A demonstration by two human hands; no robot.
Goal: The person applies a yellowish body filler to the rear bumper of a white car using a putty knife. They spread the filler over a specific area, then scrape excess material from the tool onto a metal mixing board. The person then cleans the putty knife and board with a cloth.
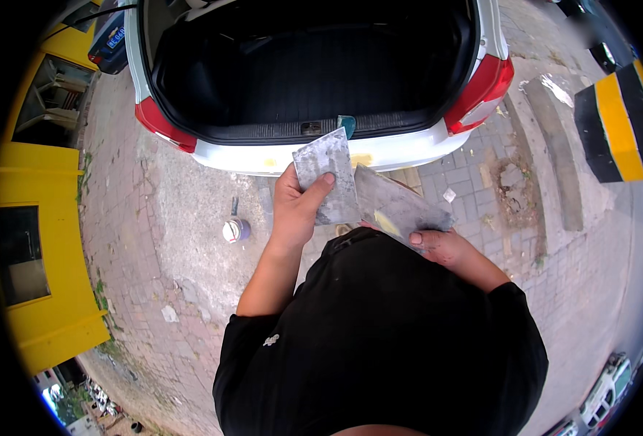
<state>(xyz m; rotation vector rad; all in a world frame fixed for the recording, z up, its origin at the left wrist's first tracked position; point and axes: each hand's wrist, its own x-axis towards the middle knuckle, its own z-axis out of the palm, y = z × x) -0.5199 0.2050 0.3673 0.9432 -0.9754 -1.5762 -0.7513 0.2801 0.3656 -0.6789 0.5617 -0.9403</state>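
My left hand grips a flat, grey-smeared rectangular plate, thumb pressed on its face. Lower and to the right, my right hand holds a second grey-stained plate by its edge, with the thumb on top. A dab of yellow paste lies on that second plate. The two plates meet or overlap in front of my body; whether they touch cannot be told. Beyond them is the white rear bumper of a car, with yellowish patches on it. A green plastic spreader rests at the boot sill.
The car's boot stands open. On the paving to the left is a tin with a white top, a dark-handled tool beside it. A yellow wall runs along the left, and a black-and-yellow striped post stands right.
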